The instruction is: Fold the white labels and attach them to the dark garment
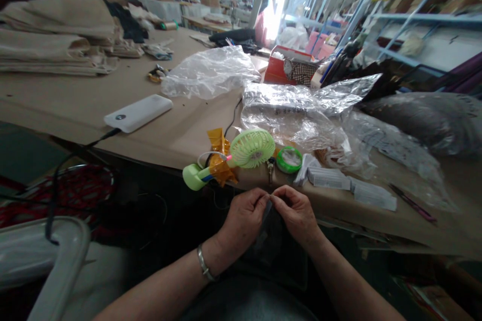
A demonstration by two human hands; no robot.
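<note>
My left hand [245, 213] and my right hand [295, 210] meet fingertip to fingertip just off the table's front edge, over my lap. Both are closed in a pinch. Whatever lies between the fingertips is too small to make out; a pale, thin sliver shows below the left fingers. Right above them, a green handheld fan [251, 149] is fixed to the edge with orange tape [222, 169]. Beside it are a small metal piece [270, 168] and a round green container [289, 159]. Stacks of small white labels [328, 178] lie to the right.
Clear plastic bags [289, 110] cover the table's middle and right. A pair of dark tweezers or snips [412, 203] lies near the right edge. A white power bank [139, 113] with a cable and folded beige cloth [56, 35] are at left. A white chair [64, 261] stands lower left.
</note>
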